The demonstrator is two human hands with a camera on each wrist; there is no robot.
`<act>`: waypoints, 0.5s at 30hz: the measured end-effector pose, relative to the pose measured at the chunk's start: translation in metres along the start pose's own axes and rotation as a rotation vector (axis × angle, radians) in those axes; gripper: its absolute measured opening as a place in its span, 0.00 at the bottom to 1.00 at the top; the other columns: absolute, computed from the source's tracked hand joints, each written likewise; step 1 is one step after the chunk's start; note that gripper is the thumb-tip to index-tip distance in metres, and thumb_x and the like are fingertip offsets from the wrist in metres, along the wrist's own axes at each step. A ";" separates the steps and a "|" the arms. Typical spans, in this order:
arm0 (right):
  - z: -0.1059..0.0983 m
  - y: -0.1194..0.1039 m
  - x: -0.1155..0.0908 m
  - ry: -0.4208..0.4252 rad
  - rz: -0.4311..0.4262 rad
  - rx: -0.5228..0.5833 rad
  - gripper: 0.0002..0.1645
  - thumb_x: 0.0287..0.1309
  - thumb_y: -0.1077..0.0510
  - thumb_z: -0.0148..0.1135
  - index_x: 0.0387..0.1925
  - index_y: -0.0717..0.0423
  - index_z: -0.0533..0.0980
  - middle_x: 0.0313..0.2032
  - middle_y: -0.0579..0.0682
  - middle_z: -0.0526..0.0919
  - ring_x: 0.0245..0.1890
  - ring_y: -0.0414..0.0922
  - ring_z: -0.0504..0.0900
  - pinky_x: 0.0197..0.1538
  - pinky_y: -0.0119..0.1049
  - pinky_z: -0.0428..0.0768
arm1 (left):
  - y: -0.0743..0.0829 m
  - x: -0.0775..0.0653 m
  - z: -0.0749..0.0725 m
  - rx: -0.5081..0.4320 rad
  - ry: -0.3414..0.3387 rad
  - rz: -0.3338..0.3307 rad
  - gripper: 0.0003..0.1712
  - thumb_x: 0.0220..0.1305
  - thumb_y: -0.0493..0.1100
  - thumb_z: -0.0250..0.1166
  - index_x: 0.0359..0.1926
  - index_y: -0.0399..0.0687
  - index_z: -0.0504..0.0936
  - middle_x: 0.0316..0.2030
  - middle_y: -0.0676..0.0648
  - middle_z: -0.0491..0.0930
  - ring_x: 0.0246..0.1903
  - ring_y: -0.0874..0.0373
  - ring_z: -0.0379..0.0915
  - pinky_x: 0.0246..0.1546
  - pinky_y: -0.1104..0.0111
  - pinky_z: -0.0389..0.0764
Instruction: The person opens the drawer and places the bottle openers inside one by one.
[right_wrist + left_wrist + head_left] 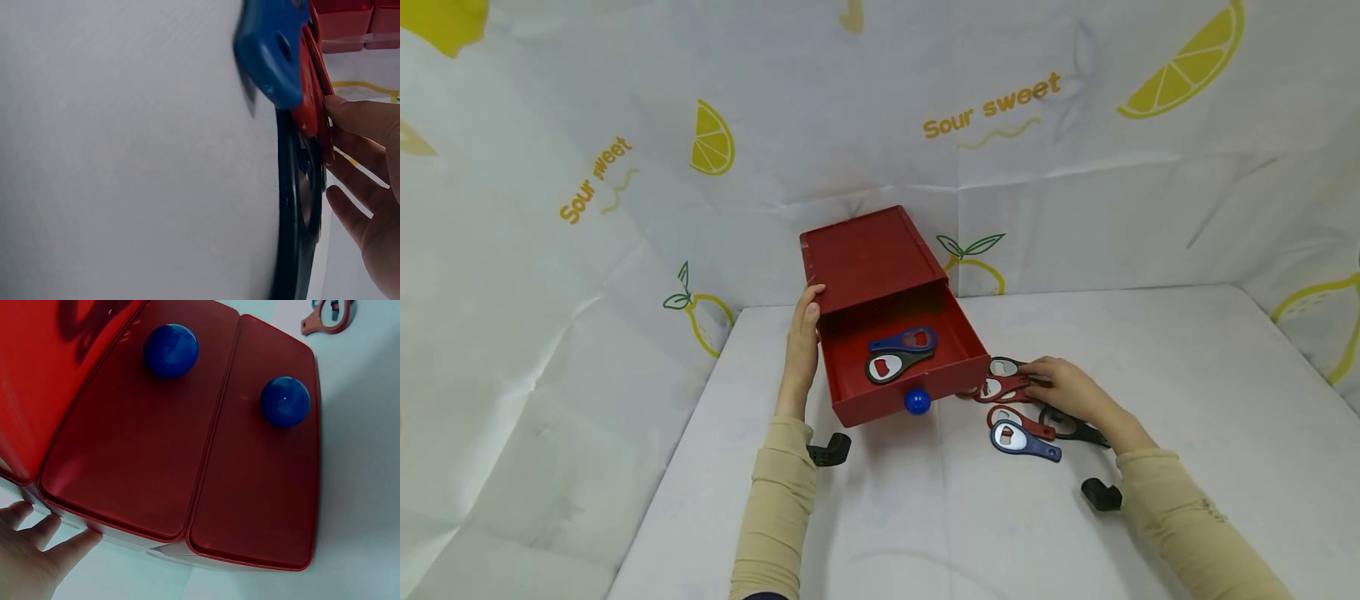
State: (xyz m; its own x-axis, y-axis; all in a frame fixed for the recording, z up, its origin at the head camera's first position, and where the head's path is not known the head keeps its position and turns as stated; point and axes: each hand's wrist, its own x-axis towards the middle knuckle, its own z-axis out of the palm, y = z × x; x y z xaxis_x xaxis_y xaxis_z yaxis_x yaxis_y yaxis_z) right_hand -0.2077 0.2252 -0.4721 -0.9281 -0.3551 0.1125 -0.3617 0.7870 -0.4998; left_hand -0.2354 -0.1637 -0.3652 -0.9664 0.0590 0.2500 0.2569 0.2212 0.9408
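Observation:
In the head view a red drawer cabinet (868,258) stands with its top drawer (951,377) pulled out. A blue bottle opener (898,341) and a black bottle opener (897,365) lie inside. My left hand (802,350) rests against the cabinet's left side, its fingers (78,549) extended in the left wrist view. On the table right of the drawer, my right hand (1067,387) pinches the handle of a red bottle opener (323,119) between thumb and fingers. More openers lie around it, among them a blue one (1024,440) and a black one (1075,427).
Two lower drawers, each with a blue knob (285,402), are closed in the left wrist view. Behind the cabinet hangs a white lemon-print cloth (865,108). White table surface (970,517) stretches in front of the drawer.

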 end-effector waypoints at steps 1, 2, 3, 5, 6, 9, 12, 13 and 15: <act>0.001 0.000 0.000 -0.001 -0.001 0.001 0.20 0.56 0.62 0.60 0.51 0.66 0.75 0.46 0.63 0.80 0.45 0.56 0.78 0.50 0.54 0.75 | 0.000 0.000 0.000 0.001 0.001 -0.001 0.23 0.72 0.51 0.38 0.65 0.57 0.61 0.73 0.52 0.47 0.65 0.51 0.53 0.52 0.60 0.63; 0.002 0.000 0.000 -0.001 -0.003 -0.001 0.20 0.56 0.61 0.61 0.50 0.66 0.76 0.45 0.62 0.80 0.44 0.54 0.78 0.49 0.53 0.76 | 0.000 0.000 0.000 0.002 0.000 -0.002 0.23 0.72 0.51 0.38 0.65 0.57 0.61 0.73 0.52 0.47 0.65 0.50 0.53 0.52 0.60 0.63; 0.003 0.000 0.000 -0.002 -0.005 -0.005 0.20 0.56 0.61 0.61 0.50 0.66 0.76 0.44 0.61 0.80 0.42 0.52 0.78 0.47 0.51 0.76 | 0.000 0.000 0.000 0.005 0.000 -0.002 0.23 0.72 0.51 0.38 0.65 0.57 0.61 0.73 0.51 0.47 0.65 0.50 0.53 0.52 0.60 0.63; 0.004 0.001 0.002 -0.003 -0.013 -0.016 0.19 0.56 0.60 0.61 0.49 0.65 0.77 0.41 0.58 0.80 0.38 0.48 0.77 0.43 0.46 0.77 | 0.000 0.000 0.000 0.010 0.001 -0.003 0.23 0.72 0.51 0.38 0.65 0.58 0.61 0.72 0.51 0.48 0.64 0.50 0.53 0.52 0.59 0.63; 0.004 0.001 0.002 -0.003 -0.017 -0.020 0.18 0.56 0.60 0.61 0.48 0.65 0.78 0.40 0.57 0.80 0.36 0.46 0.76 0.41 0.43 0.76 | 0.000 0.000 0.000 0.011 0.001 -0.004 0.23 0.72 0.52 0.38 0.65 0.58 0.61 0.72 0.51 0.48 0.64 0.49 0.53 0.53 0.59 0.63; 0.003 0.001 0.002 -0.008 -0.010 -0.010 0.16 0.56 0.58 0.62 0.45 0.62 0.79 0.37 0.54 0.80 0.34 0.43 0.73 0.37 0.37 0.73 | 0.001 -0.001 0.000 0.013 0.003 -0.001 0.23 0.71 0.52 0.38 0.65 0.59 0.60 0.72 0.51 0.49 0.64 0.49 0.53 0.53 0.59 0.63; 0.000 0.000 0.000 -0.010 0.008 0.026 0.15 0.56 0.57 0.63 0.43 0.59 0.80 0.37 0.52 0.80 0.34 0.43 0.74 0.37 0.36 0.73 | 0.000 0.000 0.001 0.003 -0.001 0.004 0.23 0.72 0.52 0.38 0.65 0.58 0.60 0.72 0.50 0.48 0.64 0.49 0.53 0.54 0.59 0.63; -0.001 0.000 -0.001 -0.010 0.015 0.042 0.14 0.56 0.56 0.63 0.43 0.58 0.81 0.38 0.52 0.80 0.35 0.44 0.74 0.37 0.37 0.74 | 0.000 0.000 0.001 0.000 -0.002 0.005 0.23 0.72 0.52 0.38 0.65 0.58 0.60 0.72 0.50 0.48 0.64 0.50 0.53 0.54 0.59 0.63; -0.005 -0.001 -0.003 -0.002 0.022 0.057 0.14 0.55 0.56 0.63 0.42 0.57 0.81 0.38 0.52 0.80 0.36 0.45 0.76 0.38 0.38 0.76 | -0.001 0.000 0.001 -0.005 -0.002 0.009 0.23 0.72 0.51 0.38 0.65 0.57 0.60 0.72 0.50 0.48 0.64 0.50 0.53 0.55 0.58 0.63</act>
State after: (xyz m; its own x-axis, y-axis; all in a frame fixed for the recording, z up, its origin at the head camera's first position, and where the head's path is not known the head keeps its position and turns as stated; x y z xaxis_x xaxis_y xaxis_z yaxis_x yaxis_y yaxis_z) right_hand -0.2050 0.2285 -0.4679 -0.9356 -0.3386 0.0995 -0.3353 0.7649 -0.5499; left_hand -0.2357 -0.1627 -0.3662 -0.9640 0.0628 0.2585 0.2660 0.2159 0.9395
